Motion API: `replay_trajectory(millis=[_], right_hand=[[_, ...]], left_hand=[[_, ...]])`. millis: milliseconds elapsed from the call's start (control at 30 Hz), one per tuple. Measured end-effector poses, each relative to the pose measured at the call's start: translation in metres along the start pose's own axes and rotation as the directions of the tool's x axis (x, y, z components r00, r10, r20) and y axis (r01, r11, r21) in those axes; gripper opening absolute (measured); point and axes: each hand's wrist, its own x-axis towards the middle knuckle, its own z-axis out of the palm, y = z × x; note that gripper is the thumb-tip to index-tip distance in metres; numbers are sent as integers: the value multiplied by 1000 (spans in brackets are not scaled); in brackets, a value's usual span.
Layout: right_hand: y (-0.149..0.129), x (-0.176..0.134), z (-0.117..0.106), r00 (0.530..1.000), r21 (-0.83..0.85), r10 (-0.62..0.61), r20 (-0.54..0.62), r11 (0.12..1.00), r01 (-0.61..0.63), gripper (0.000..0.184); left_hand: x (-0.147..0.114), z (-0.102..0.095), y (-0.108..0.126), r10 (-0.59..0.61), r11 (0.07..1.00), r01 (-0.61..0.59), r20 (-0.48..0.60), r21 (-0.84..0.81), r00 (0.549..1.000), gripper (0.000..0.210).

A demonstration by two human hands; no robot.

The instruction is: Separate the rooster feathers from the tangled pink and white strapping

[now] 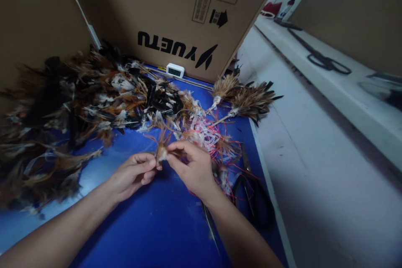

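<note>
Between my hands, over the blue tabletop, is a small bunch of brown feathers [162, 150] with pale fluffy bases. My left hand [136, 173] pinches it near its lower end, fingers curled together. From the other side, my right hand [191, 167] has thumb and forefinger closed on feathers at the bunch. A large heap of brown, black and white feathers [125, 104] lies just beyond them. To the right of the bunch is a tangle of pink and white string [207, 132]. Whether a stick is inside the bunch I cannot tell.
Two finished-looking feather dusters [251, 100] lie at the back right. Dark-handled scissors [251, 192] rest by the table's right edge. A small white digital clock [175, 70] stands against a big cardboard box [150, 4]. More scissors [326, 62] lie on the ledge at right.
</note>
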Motion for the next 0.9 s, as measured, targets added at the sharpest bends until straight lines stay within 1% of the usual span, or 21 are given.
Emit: replay_trajectory(millis=[100,267,400,533,900], right_hand=[[-2,1,-1,999,58,33,-33,998,-31,10],[-4,4,-5,988,175,138,-64,977,-125,8],[-5,6,-10,974,209,196,-110,963,-170,6],[-7,8,-14,967,232,222,-122,954,-190,5],[-14,12,-19,960,284,236,-148,940,-187,6]], left_hand=[[1,1,1,6,1000,-6,-6,1,1000,26],[1,1,1,4,1000,-4,-26,-3,1000,25],[0,0,1,7,1000,-7,-21,-18,1000,24],[0,1,1,10,1000,-10,-12,-20,1000,25],[-1,2,3,17,1000,-17,0,-20,1000,24]])
